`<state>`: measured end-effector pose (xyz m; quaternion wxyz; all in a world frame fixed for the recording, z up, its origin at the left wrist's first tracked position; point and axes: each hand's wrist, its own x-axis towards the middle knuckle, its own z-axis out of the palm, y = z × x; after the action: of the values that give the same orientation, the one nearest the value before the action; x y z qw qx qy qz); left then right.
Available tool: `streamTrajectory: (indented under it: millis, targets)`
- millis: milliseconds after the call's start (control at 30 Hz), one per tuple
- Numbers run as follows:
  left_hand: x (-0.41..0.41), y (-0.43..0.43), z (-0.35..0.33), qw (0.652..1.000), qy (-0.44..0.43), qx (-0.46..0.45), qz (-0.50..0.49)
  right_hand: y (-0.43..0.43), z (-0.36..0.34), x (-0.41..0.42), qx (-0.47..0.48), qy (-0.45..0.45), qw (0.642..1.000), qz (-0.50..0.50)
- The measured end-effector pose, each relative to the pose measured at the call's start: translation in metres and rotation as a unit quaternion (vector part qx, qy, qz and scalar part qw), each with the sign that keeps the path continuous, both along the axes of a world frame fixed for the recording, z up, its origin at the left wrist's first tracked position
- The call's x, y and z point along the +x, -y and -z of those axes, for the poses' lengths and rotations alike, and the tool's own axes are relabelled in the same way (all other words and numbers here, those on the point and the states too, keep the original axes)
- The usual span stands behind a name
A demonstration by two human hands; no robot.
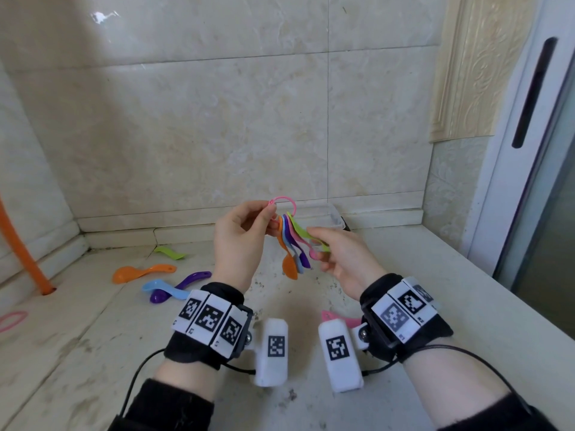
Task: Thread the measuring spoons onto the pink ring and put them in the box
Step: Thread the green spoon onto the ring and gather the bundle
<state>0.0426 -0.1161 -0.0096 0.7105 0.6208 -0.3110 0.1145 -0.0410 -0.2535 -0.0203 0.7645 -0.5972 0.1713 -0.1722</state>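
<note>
Hands are seen raised above the worktop point(404, 275), with the pink ring point(284, 201) pinched at its clasp end between thumb and fingertips of the left hand point(241, 241). Five measuring spoons point(294, 244) are counted hanging from the ring in a fan: orange, blue, purple, pink and green. The green one's handle is gripped by the closed fingers of the right hand point(337, 259), just beside the ring. Whether the clasp has been snapped closed cannot be told.

The threading is judged well advanced but perhaps unfinished. Left of the ring and lower, four loose spoons are left lying on the worktop: a green spoon point(169, 252), an orange spoon point(141, 273), a light blue spoon point(163, 290) and a purple spoon point(183, 284), the last two crossed and touching. A pink spoon point(340, 318) is partly hidden below the ring, behind the right wrist tracker. A second pink loop point(12, 320) is seen far left of the ring.

The clear box point(323, 217) stands behind the ring against the tiled wall; nothing can be seen placed inside it.
</note>
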Motion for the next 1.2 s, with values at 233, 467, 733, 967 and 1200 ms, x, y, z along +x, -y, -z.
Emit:
streamTrajectory:
  millis: [233, 467, 733, 967, 1200]
  targets:
    - [0.001, 0.0, 0.002, 1.0, -0.01, 0.019, 0.008, -0.002, 0.004, -0.002, -0.089, -0.06, 0.994, -0.007]
    - [-0.007, 0.001, -0.001, 0.998, -0.033, 0.04, 0.041, -0.002, -0.007, -0.003, -0.066, 0.091, 0.992, 0.056]
    - [-0.01, 0.004, -0.002, 0.991, -0.038, 0.061, 0.114, -0.008, -0.01, -0.007, -0.159, 0.182, 0.969, 0.06]
    - [-0.009, 0.003, -0.001, 0.991, -0.04, 0.074, 0.103, -0.005, -0.006, -0.004, -0.165, 0.168, 0.969, 0.067]
    - [-0.008, 0.0, -0.001, 0.993, -0.033, 0.087, 0.071, -0.006, -0.005, -0.004, -0.205, 0.178, 0.962, 0.035]
